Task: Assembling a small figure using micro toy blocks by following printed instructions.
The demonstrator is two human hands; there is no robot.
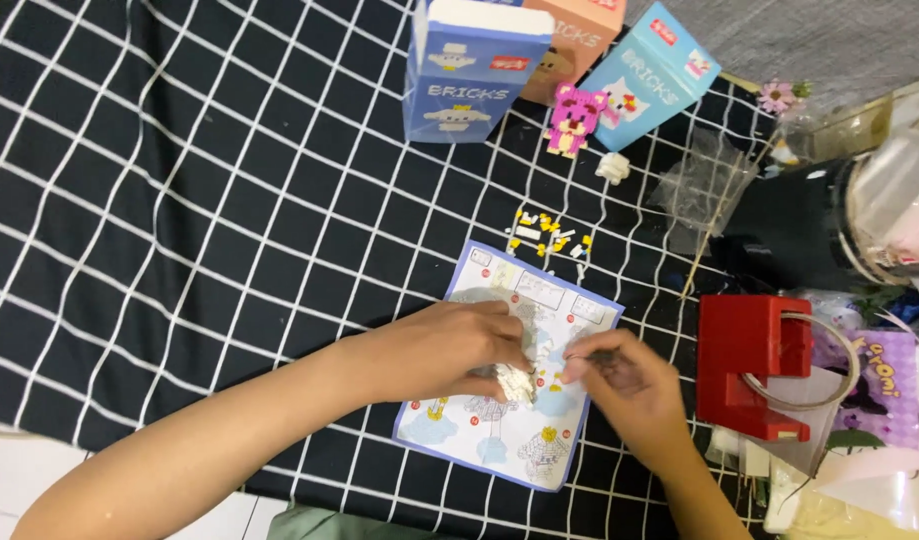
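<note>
My left hand [449, 345] rests on an instruction sheet [509, 435] and is closed around a small white brick build [514, 382]. Just right of the build, my right hand [624, 378] has its fingertips pinched close to it; whether a piece is between them is too small to tell. Several loose yellow and white bricks [549, 238] lie on the black grid-patterned cloth [179, 200] beyond the sheet.
Three brick boxes stand at the back: blue [469, 75], orange [574, 40], light blue [649, 75]. A pink brick figure [574, 118] and a white brick lump [612, 166] sit before them. A crumpled clear bag [704, 185], a red tape dispenser [754, 365] and clutter fill the right side.
</note>
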